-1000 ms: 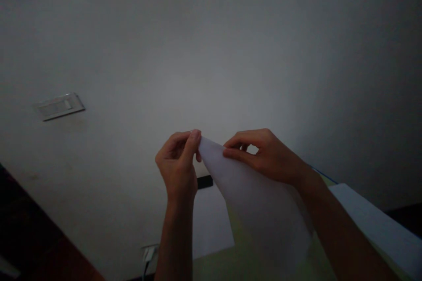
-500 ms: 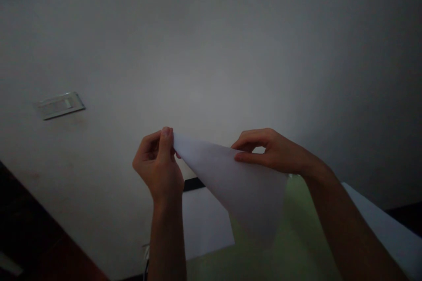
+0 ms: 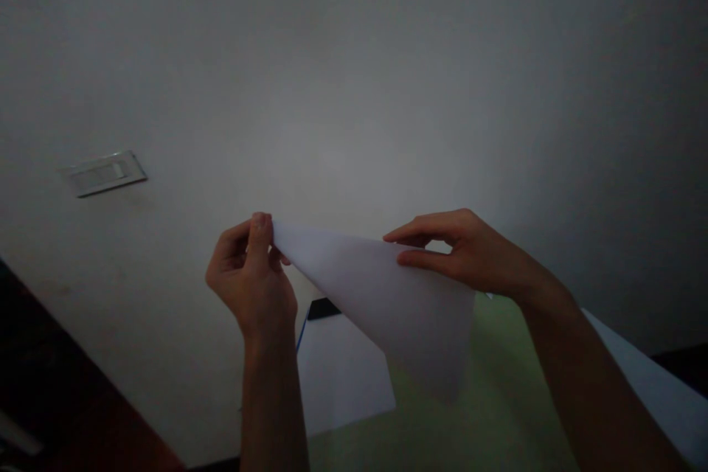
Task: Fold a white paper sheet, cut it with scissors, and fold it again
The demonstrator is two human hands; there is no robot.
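I hold a folded white sheet of paper (image 3: 387,295) up in front of a pale wall. My left hand (image 3: 251,280) pinches its pointed left corner between thumb and fingers. My right hand (image 3: 462,251) pinches the sheet's upper edge farther right, thumb under and fingers over. The sheet hangs down between both hands as a triangle above a light green surface (image 3: 498,398).
Another white sheet (image 3: 343,376) lies on the green surface below, with a small dark object (image 3: 324,307) at its far edge. A white sheet (image 3: 658,391) lies at the right. A switch plate (image 3: 103,172) is on the wall at left. Dark furniture (image 3: 49,398) fills the lower left.
My left hand has moved left with the paper's corner, and my right hand has shifted slightly right, so the sheet is spread wider between them.
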